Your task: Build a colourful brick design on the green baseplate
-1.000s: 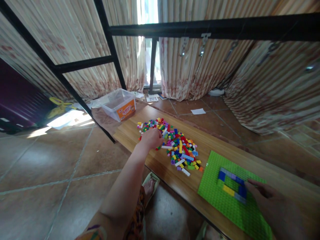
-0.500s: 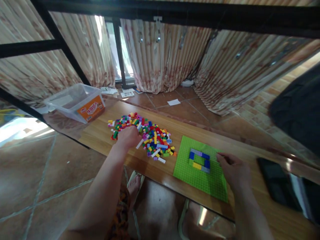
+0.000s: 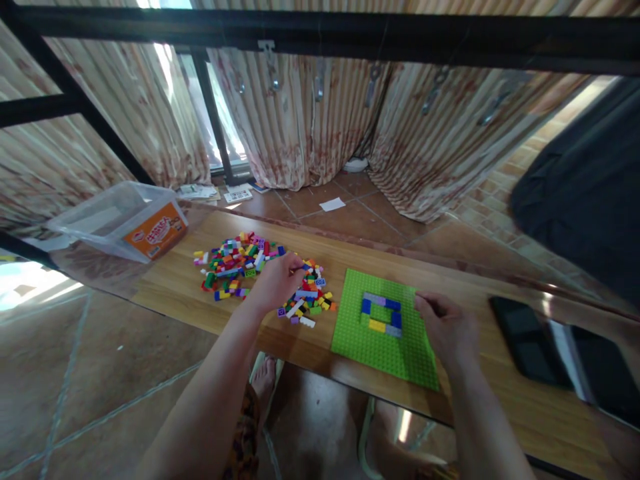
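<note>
A heap of small coloured bricks (image 3: pixel 240 261) lies on a long wooden table (image 3: pixel 350 373). My left hand (image 3: pixel 278 282) rests on the right part of the heap, fingers curled down into the bricks; what they hold is hidden. To the right lies a green baseplate (image 3: pixel 380 350) with a small rectangle of blue, grey and yellow bricks (image 3: pixel 381 314) built on it. My right hand (image 3: pixel 445 328) sits at the plate's right edge, fingers curled and pressed together near the edge.
A clear plastic tub with an orange label (image 3: pixel 123 220) stands at the table's far left. Two dark phones or tablets (image 3: pixel 530 341) lie at the right. A black metal frame (image 3: pixel 320 33) crosses overhead. Curtains hang behind, papers lie on the tiled floor, my feet show under the table.
The view has swung right. My left hand has moved rightward across the brick heap. My right hand stays at the baseplate's right edge.
</note>
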The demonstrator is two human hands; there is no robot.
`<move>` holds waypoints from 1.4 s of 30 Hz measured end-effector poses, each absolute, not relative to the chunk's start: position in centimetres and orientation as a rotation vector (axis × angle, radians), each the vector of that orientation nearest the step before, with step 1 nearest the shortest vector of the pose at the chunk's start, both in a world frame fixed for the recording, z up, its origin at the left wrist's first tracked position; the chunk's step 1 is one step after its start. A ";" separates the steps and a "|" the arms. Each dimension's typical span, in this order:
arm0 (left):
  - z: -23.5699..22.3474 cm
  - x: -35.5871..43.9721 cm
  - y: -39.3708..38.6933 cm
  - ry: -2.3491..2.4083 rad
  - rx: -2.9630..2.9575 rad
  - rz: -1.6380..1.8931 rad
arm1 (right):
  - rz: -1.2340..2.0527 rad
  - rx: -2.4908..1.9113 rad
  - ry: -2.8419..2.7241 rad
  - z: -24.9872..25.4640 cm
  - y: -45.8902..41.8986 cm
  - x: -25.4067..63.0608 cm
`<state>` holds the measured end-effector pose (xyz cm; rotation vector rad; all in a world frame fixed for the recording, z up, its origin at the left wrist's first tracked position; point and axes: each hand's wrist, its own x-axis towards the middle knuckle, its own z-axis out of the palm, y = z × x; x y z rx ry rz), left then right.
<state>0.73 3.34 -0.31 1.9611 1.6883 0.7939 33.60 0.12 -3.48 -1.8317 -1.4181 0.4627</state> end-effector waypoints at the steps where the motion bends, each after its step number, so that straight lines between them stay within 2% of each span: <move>1: -0.3 0.8 3.3 1.706 1.991 0.754 | 0.466 -1.835 -1.425 -3.5 0.1 33.6; 11: -0.2 -0.6 3.2 1.998 2.011 0.505 | 0.452 -1.844 -1.529 -3.8 0.1 33.6; 17: -0.1 0.8 2.8 1.719 2.152 0.530 | 0.441 -1.781 -1.537 -3.7 0.0 32.2; 24: -0.7 2.2 2.3 1.391 2.342 0.392 | 0.609 -1.492 -1.670 -3.7 -1.1 27.1; 29: -1.2 2.0 2.3 1.431 2.339 0.411 | 0.632 -1.302 -1.957 -4.0 -1.5 23.5; 42: -1.2 0.9 2.6 1.592 2.255 0.389 | 0.458 -1.431 -2.187 -5.2 -0.3 22.0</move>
